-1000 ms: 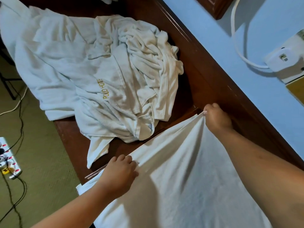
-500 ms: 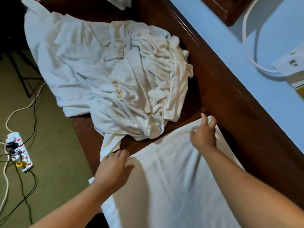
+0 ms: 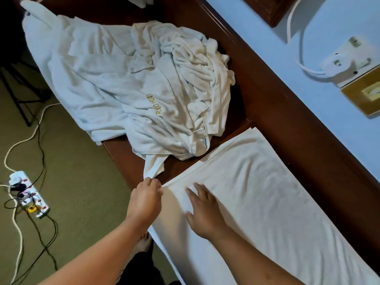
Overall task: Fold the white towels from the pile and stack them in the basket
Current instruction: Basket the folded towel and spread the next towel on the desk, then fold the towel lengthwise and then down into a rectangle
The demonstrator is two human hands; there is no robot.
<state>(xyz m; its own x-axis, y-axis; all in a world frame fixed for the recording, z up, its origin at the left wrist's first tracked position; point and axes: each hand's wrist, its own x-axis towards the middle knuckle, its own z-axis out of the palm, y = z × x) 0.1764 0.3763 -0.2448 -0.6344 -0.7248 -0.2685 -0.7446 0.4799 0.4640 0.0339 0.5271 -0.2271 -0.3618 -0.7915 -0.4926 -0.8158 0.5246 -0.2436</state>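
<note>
A white towel lies spread flat on the dark wooden table, reaching from the table's left edge toward the wall side. My left hand holds the towel's near left corner at the table's edge, fingers curled over it. My right hand presses flat on the towel just right of that corner, fingers straight and spread. Behind the towel sits a crumpled pile of white towels, one with gold lettering, partly hanging off the table's left side. No basket is in view.
A raised wooden rim runs along the table against the blue wall, which carries a socket and white cable. On the green floor at the left lie a power strip and trailing cords. A bare foot shows below the table edge.
The towel went from being held up taut by both hands to lying flat on the table. My right hand let go of the far corner and slid back toward the left hand, now pressing flat.
</note>
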